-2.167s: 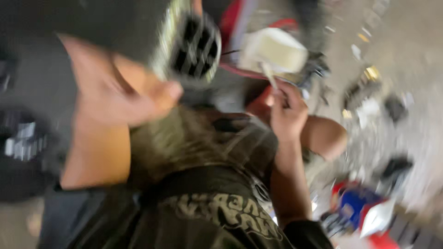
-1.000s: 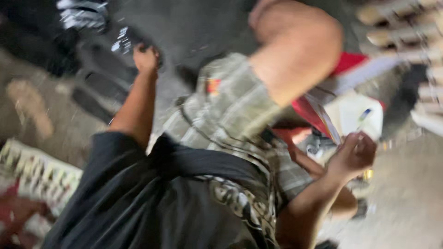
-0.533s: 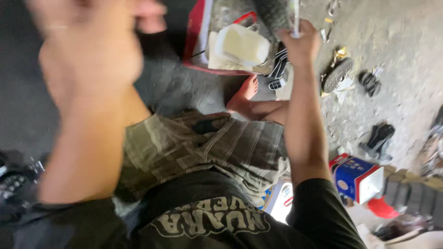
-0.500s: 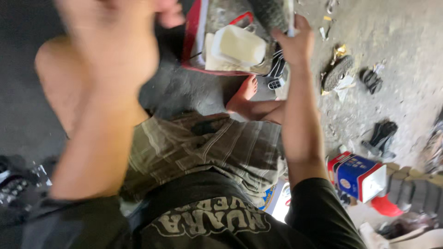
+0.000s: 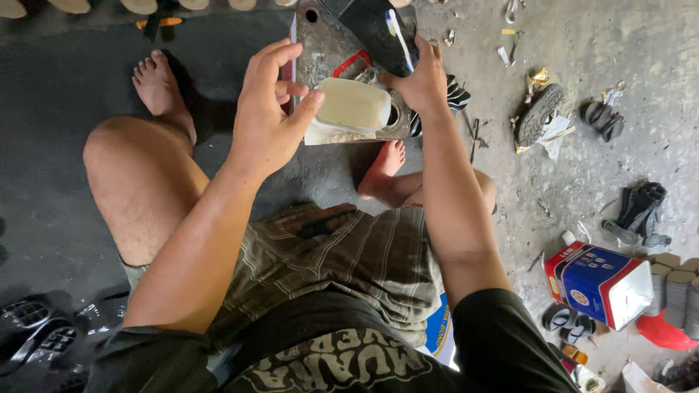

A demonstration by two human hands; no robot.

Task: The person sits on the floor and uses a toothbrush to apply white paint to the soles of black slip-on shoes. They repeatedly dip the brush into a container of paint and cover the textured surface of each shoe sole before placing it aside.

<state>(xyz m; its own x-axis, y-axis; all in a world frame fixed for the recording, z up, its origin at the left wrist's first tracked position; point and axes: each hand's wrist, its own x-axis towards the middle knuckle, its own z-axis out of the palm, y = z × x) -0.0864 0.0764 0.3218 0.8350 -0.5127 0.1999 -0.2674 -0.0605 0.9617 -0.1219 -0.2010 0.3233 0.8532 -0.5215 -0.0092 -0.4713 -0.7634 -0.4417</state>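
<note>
The left hand [image 5: 268, 120] is half open, its fingers loosely curled, with the thumb tip resting against the near end of a cream-coloured rectangular plastic container [image 5: 352, 107] that sits on a grey, scuffed flat board with a red rim [image 5: 318, 45] lying on the concrete floor [image 5: 582, 167]. The right hand [image 5: 419, 84] is closed around a black rubber shoe sole [image 5: 375, 28] and a thin white brush handle [image 5: 397, 33], both raised just above the far right part of the board, beside the container. Near the floor's right edge stands a blue, red and white carton [image 5: 601, 282], among loose black rubber parts [image 5: 542, 113].
</note>
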